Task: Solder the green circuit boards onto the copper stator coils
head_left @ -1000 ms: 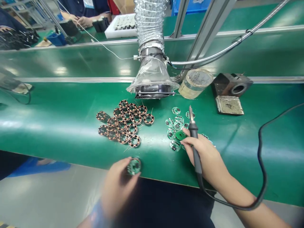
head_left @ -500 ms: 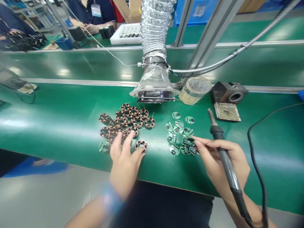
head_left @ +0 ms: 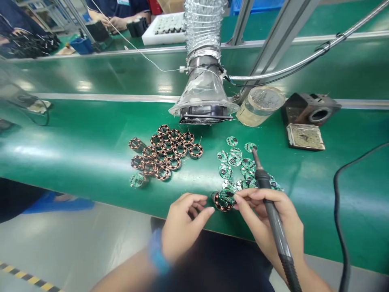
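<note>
Counter (head_left: 91,117), green, its front edge near the work; a nudge towards that edge could send small parts to the floor. Right hand (head_left: 270,225), closed about a soldering iron (head_left: 274,223), finger and thumb also pinching a circuit board; the double load could loosen either grip. Left hand (head_left: 185,227), half open, thumb and forefinger apart, nothing seen in its hold; just beside the ring, contact unclear; a ring not steadied could slide. Soldering iron, tip pointing to the counter's back edge, over the loose boards (head_left: 235,157); whether it touches one cannot be told; if hot, a dip of the wrist could scorch them. Wound ring (head_left: 224,207), copper-coiled, near the counter's front edge between the hands; a knock could tip it. Circuit board (head_left: 226,197), round, over the ring; released off-centre, it could seat crooked.
</note>
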`<state>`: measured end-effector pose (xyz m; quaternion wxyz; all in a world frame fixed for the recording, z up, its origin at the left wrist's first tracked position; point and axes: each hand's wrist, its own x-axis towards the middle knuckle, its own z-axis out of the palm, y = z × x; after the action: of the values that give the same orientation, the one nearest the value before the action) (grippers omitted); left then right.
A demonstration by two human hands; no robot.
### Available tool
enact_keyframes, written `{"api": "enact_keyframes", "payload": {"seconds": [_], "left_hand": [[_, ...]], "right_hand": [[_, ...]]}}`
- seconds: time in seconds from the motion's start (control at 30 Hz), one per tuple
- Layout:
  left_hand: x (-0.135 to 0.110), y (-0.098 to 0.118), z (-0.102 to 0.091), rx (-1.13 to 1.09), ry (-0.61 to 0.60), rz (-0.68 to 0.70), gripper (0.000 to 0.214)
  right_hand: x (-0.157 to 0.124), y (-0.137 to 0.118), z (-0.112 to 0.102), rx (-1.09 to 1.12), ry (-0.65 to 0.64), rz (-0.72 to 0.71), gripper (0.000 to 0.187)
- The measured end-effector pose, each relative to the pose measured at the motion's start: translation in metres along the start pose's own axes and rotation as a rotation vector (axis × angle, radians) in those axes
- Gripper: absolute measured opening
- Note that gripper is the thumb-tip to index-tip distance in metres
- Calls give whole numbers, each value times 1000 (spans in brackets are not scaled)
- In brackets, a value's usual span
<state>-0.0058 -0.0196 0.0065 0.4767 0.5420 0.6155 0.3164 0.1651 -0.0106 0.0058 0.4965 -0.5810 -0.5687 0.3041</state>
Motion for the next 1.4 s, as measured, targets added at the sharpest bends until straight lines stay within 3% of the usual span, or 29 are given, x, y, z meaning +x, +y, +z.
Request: {"api": "enact_keyframes", "payload": {"seconds": [0.17, 0.27, 0.33, 0.47, 0.53, 0.6, 0.7, 0.77, 0.87, 0.97, 1.2, 1.27, 1.4], "left_hand": [[13, 6, 12, -216, -10, -142, 11], [15, 5, 14, -222, -23, -111, 9], [12, -1, 13, -185, -13, 7, 8], [-1, -24, 5, 132, 14, 530, 10], [-7, -31, 1, 330, -19, 708, 17], [-10, -32, -3, 381, 4, 677, 21], [-3, -19, -3, 205, 86, 404, 18], [6, -10, -1, 64, 29, 263, 15], [17, -2, 4, -83, -58, 190, 11], [18, -3, 9, -170, -29, 203, 10], [6, -6, 14, -166, 50, 280, 9], [7, -5, 13, -110, 59, 311, 9], [12, -2, 4, 232, -20, 568, 22]], "right_hand": [[-9, -2, 9, 8, 62, 18, 21], [-14, 3, 12, -43, 69, -14, 19], [-17, 8, 12, -86, 72, -69, 20], [-18, 15, 5, -207, 26, -224, 25], [-14, 14, 1, -264, -29, -295, 26], [-8, 12, -3, -307, -100, -368, 28], [-1, 9, -6, -321, -175, -418, 29], [-2, 9, -6, -289, -146, -384, 28], [-10, 11, -3, -196, -15, -264, 28], [-20, 14, 6, -127, 76, -208, 31], [-26, 18, 18, -257, 98, -325, 28], [-26, 17, 16, -313, 61, -332, 26], [-28, 19, 12, -236, 22, -222, 26]]}}
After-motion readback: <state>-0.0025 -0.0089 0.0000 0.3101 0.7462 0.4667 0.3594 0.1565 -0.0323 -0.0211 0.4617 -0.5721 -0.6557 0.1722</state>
